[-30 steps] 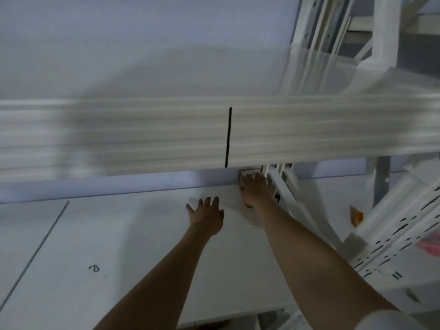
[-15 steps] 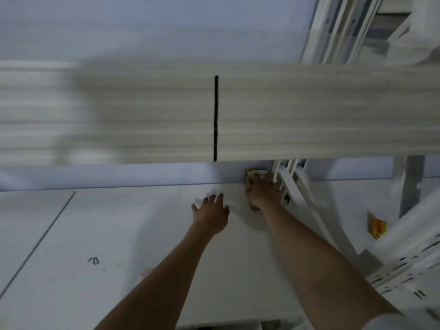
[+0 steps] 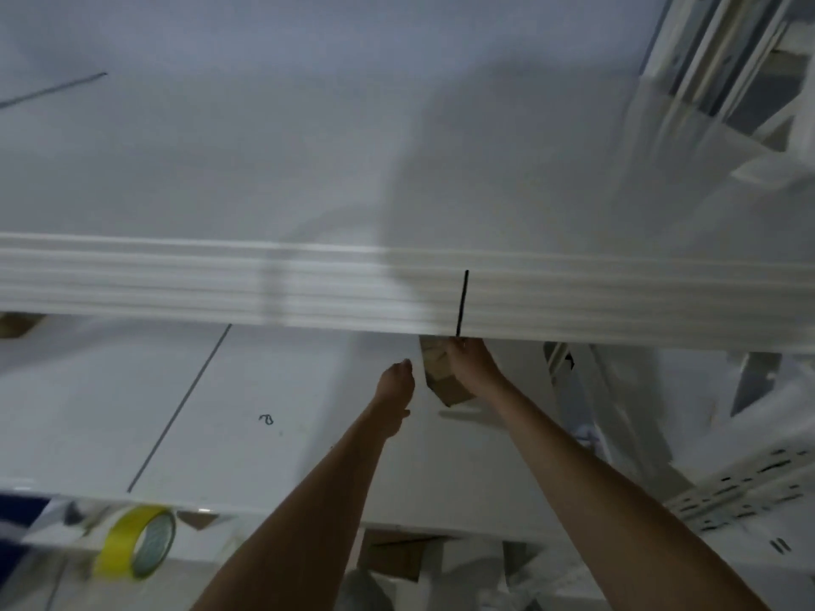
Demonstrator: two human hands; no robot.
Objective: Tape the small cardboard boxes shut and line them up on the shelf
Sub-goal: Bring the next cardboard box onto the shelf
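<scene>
**Cardboard box held on lower shelf, right of centre**

Small brown cardboard box (image 3: 443, 374) sits on the white lower shelf board (image 3: 247, 412), far back under the front lip of the white ribbed upper shelf (image 3: 220, 286), whose edge hides the box's far end. The box appears tilted, its near corner pointing toward the front edge of the board; motion blur prevents a finer reading of its faces or of any tape on it.

Right hand (image 3: 474, 368) — fingers curled over the right side and top of the box, holding it. Fingertips lie under the upper shelf's lip and cannot be made out.

Left hand (image 3: 397, 383) — just beside the box on its left, seen edge-on with fingers extended and together. Whether it touches the box cannot be told.

Other items noted:
- A roll of yellow adhesive tape (image 3: 139, 544) stands on edge below the front edge of the lower shelf board, toward the left corner.
- A brown cardboard piece (image 3: 394, 555) shows beneath the same front edge, between the two forearms.
- A white slotted metal upright (image 3: 749, 487) of the rack slants across the lower right.
- A small dark scribble (image 3: 266, 419) marks the board left of the left forearm.
</scene>
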